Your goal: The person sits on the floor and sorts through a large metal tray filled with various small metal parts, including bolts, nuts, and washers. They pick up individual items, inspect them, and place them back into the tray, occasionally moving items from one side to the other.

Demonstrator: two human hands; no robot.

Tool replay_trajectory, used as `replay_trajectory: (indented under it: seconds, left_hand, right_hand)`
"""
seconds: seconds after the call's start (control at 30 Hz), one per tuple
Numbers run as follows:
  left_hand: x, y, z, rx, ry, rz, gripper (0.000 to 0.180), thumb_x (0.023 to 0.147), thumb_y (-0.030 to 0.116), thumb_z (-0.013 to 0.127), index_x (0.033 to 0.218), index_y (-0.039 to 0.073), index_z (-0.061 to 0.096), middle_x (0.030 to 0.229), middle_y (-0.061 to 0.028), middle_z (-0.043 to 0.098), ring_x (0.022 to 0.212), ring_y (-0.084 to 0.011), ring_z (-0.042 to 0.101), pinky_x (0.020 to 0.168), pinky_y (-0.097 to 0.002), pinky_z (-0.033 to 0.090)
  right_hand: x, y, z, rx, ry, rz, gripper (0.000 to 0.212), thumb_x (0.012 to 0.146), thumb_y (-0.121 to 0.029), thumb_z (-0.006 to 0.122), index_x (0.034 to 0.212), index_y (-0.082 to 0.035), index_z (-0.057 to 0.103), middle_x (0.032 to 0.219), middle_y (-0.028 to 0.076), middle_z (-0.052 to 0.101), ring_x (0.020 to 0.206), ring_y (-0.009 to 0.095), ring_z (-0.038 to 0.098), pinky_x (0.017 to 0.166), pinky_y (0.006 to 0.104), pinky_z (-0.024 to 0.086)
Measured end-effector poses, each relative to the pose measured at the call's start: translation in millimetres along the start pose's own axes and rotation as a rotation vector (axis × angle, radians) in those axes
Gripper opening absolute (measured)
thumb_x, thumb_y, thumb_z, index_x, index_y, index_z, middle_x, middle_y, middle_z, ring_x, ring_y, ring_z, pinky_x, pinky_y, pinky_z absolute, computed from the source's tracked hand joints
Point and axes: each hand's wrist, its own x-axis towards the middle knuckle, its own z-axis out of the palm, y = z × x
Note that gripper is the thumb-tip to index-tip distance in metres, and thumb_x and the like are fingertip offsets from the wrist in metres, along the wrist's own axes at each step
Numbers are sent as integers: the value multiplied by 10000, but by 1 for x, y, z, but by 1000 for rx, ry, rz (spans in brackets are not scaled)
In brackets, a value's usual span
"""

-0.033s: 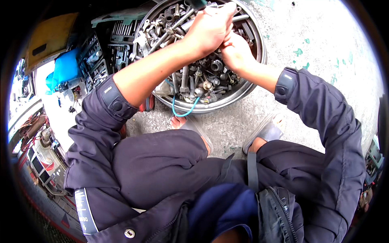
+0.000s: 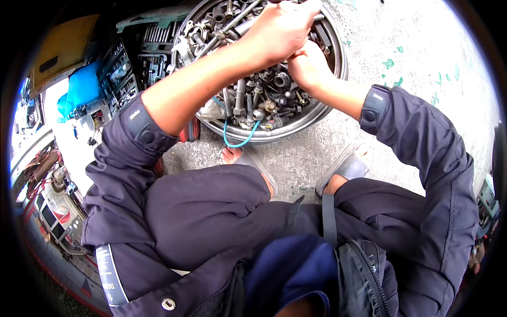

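A round metal basin (image 2: 264,138), shaped like a wheel rim, is heaped with loose bolts, nuts and sockets. Over its right half my two hands meet. My left hand (image 2: 285,31) is closed in a fist, its back toward me. Just below and touching it, my right hand (image 2: 310,66) is closed too, fingertips tucked under the left. Whatever they grip is hidden behind the fingers. Below my left wrist lies a long threaded bolt (image 2: 240,99). A thin blue-green cable (image 2: 240,146) loops over the basin's near rim, beside a clear plastic piece (image 2: 213,111).
Open socket-set cases (image 2: 154,67) stand left of the basin, with a blue cloth or bag (image 2: 83,89) and a yellow panel (image 2: 63,50) farther left. My sandalled feet are on the concrete floor (image 2: 296,164) close to the basin. Cables and parts crowd the far left edge.
My left hand has shifted slightly right, and my right hand's fingers are more covered by it. A dark object at the top edge near the left hand no longer shows.
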Motion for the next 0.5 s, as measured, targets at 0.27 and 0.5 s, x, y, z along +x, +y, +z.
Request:
replay_trajectory:
  seconds: [0.27, 0.5]
  left_hand:
    - [18, 65, -1, 123, 33, -144, 486, 1049, 283, 499, 592, 142, 409, 483, 15, 348, 388, -126, 310, 397, -311, 269]
    - [-7, 93, -21, -80, 154, -325, 567, 1042, 372, 517, 555, 178, 300, 484, 20, 246, 404, -132, 239, 417, -318, 274]
  right_hand:
    - [21, -65, 12, 562, -86, 263, 203, 992, -181, 590, 836, -51, 588, 569, -38, 444, 489, 72, 395, 482, 266, 301]
    - [24, -97, 14, 327, -187, 189, 167, 914, -179, 592, 813, -46, 603, 545, -35, 431, 478, 88, 407, 473, 286, 318]
